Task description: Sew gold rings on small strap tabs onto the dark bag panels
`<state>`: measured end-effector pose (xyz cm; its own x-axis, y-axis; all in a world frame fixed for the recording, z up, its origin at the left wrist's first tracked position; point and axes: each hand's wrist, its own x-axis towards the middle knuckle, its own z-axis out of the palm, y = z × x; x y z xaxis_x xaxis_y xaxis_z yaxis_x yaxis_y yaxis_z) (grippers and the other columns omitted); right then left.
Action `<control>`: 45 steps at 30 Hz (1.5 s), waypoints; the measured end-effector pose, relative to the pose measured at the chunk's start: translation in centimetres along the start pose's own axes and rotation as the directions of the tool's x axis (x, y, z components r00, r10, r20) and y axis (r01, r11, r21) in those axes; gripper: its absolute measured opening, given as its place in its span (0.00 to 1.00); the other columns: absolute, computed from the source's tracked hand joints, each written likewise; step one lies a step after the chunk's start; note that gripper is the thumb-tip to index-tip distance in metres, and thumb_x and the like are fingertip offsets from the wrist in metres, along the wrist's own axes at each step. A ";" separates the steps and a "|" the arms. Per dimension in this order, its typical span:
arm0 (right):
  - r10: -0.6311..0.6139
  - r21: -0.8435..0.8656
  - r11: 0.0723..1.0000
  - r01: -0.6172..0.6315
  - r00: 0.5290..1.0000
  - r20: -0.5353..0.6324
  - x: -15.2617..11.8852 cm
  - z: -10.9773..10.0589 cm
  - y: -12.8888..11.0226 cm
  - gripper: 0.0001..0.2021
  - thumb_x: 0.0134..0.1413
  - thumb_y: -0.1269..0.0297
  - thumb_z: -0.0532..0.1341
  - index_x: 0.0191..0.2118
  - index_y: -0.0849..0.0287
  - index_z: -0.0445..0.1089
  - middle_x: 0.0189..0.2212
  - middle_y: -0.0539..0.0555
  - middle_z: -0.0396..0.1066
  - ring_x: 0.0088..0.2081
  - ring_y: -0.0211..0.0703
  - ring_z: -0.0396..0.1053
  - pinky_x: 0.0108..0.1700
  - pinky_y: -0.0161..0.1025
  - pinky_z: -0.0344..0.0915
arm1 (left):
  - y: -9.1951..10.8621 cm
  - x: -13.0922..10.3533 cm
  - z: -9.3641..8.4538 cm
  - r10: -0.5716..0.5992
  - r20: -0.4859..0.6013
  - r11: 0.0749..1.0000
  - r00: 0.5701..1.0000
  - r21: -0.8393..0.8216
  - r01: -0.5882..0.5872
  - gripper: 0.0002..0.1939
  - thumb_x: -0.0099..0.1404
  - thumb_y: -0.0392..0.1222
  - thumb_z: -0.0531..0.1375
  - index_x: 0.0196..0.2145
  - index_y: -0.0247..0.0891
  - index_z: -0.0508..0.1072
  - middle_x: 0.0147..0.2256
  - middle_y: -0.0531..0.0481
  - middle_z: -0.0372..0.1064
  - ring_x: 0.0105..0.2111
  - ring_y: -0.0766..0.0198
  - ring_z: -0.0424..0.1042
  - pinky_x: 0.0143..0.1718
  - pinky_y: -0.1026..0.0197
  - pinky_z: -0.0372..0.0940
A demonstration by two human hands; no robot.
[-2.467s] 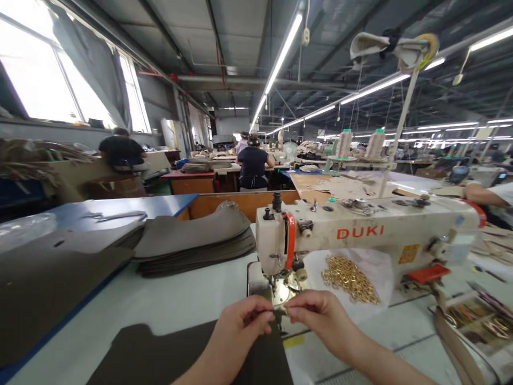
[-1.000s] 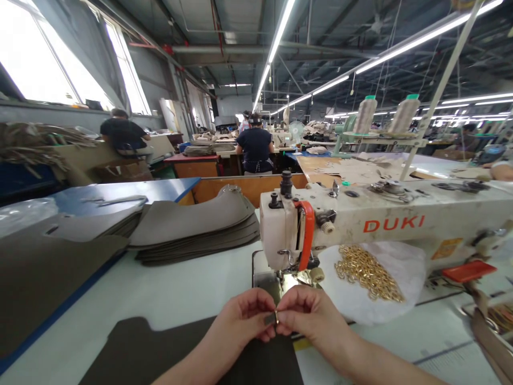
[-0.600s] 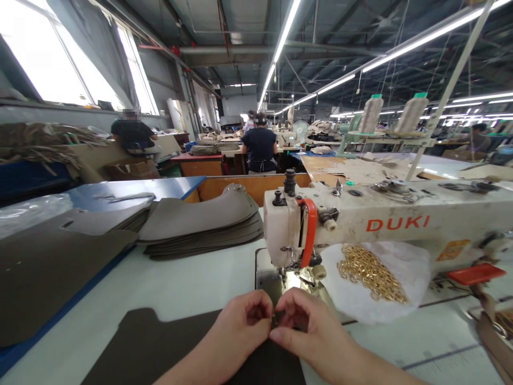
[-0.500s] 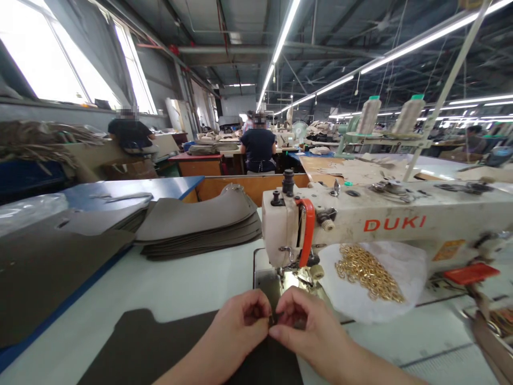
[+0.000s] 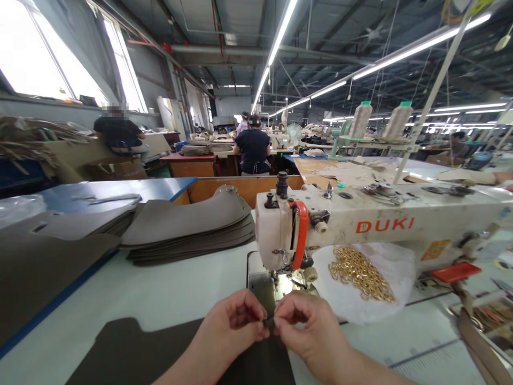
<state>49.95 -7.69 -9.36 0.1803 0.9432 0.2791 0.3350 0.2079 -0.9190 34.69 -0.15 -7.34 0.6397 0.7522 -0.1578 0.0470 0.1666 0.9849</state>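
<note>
My left hand (image 5: 236,323) and my right hand (image 5: 312,326) are close together in front of the sewing machine's needle area. Thumb and fingertips are pinched on each side, around something small and dark that I cannot make out. Under them lies a dark grey-brown cut panel (image 5: 138,350), flat on the pale table. The white sewing machine (image 5: 336,224), lettered DUKI, stands just beyond, its lamp lighting the needle plate. Beneath its arm, many small gold metal rings or links (image 5: 360,275) are heaped on a white plastic bag (image 5: 403,267).
Stacked dark panels (image 5: 188,227) lie left of the machine, with more sheets (image 5: 52,262) at the far left. At the right edge hangs a brown strap (image 5: 475,342) near a tray of parts. Thread cones (image 5: 360,122) stand behind. Other people (image 5: 252,147) sit farther back.
The view has shifted a little to the right, so the scene appears slightly farther left. My fingertips have drawn slightly apart while both hands stay pinched.
</note>
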 end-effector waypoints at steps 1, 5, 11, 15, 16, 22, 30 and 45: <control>0.011 0.002 1.000 -0.011 1.000 -0.003 0.0 0.0 0.0 0.05 0.42 0.73 0.59 0.21 0.60 0.67 0.21 0.47 0.67 0.24 0.34 0.64 0.26 0.30 0.58 | 0.0 0.0 0.0 0.012 0.004 1.000 1.000 0.011 -0.012 0.09 0.41 0.35 0.64 0.23 0.37 0.67 0.22 0.55 0.68 0.23 0.67 0.68 0.27 0.65 0.62; 0.061 0.048 0.997 -0.062 0.998 0.028 0.0 0.0 0.0 0.04 0.44 0.70 0.61 0.22 0.59 0.68 0.21 0.48 0.68 0.23 0.34 0.64 0.26 0.31 0.59 | -0.1 -0.2 0.1 0.093 -0.035 0.991 0.995 0.103 -0.089 0.08 0.44 0.35 0.64 0.24 0.37 0.68 0.23 0.55 0.68 0.25 0.67 0.68 0.29 0.65 0.63; 0.114 0.197 0.973 -0.123 0.992 0.058 -0.1 -0.2 -0.2 0.04 0.45 0.68 0.62 0.31 0.58 0.71 0.25 0.49 0.73 0.27 0.37 0.69 0.30 0.32 0.63 | -0.4 -0.9 0.3 0.252 -0.096 0.923 0.963 0.324 -0.209 0.03 0.52 0.36 0.61 0.26 0.39 0.69 0.25 0.54 0.68 0.26 0.65 0.69 0.29 0.65 0.64; 0.102 0.116 0.987 -0.111 0.992 0.076 0.0 -0.6 -0.5 0.03 0.48 0.68 0.61 0.28 0.58 0.73 0.23 0.49 0.72 0.26 0.38 0.69 0.29 0.32 0.62 | -0.7 -1.3 0.3 0.328 -0.088 0.866 0.940 0.424 -0.263 0.02 0.55 0.35 0.59 0.25 0.39 0.69 0.25 0.54 0.68 0.26 0.65 0.69 0.29 0.66 0.65; 0.088 0.083 0.992 -0.095 0.993 0.080 0.0 -0.6 -0.6 0.03 0.49 0.68 0.61 0.28 0.58 0.73 0.23 0.49 0.72 0.26 0.37 0.69 0.29 0.32 0.62 | -0.8 -1.4 0.3 0.338 -0.091 0.857 0.937 0.440 -0.267 0.02 0.55 0.35 0.59 0.25 0.39 0.69 0.25 0.54 0.68 0.26 0.65 0.69 0.29 0.67 0.65; -0.016 -0.125 0.992 0.027 0.996 0.088 -0.1 -0.9 -0.8 0.06 0.51 0.71 0.59 0.26 0.59 0.71 0.22 0.47 0.68 0.26 0.36 0.64 0.29 0.32 0.58 | -0.3 -1.2 0.2 0.327 -0.038 0.828 0.944 0.494 -0.266 0.02 0.56 0.35 0.58 0.27 0.40 0.68 0.26 0.55 0.69 0.27 0.64 0.71 0.31 0.66 0.67; 0.253 0.013 0.967 -0.256 0.961 0.115 0.1 -1.2 -0.6 0.06 0.43 0.75 0.57 0.21 0.60 0.66 0.15 0.44 0.60 0.19 0.32 0.56 0.22 0.29 0.52 | -1.9 -1.2 -1.4 0.540 0.084 0.376 0.837 0.866 -0.330 0.14 0.62 0.39 0.54 0.46 0.40 0.69 0.47 0.43 0.70 0.49 0.51 0.68 0.52 0.46 0.64; 0.515 -0.125 0.857 -0.499 0.835 0.195 2.7 -0.3 -2.1 0.09 0.35 0.76 0.56 0.15 0.57 0.67 0.12 0.45 0.66 0.13 0.34 0.62 0.18 0.30 0.61 | -1.2 -2.0 -0.4 0.604 0.335 0.135 0.723 0.851 -0.507 0.09 0.64 0.34 0.51 0.38 0.40 0.70 0.37 0.47 0.72 0.39 0.58 0.72 0.43 0.56 0.69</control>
<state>50.01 -5.61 -6.62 0.1430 0.9450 -0.2942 0.3124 -0.3251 -0.8926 33.09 -1.58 -8.25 0.7479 0.4312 0.5047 0.3351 -0.9016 0.2737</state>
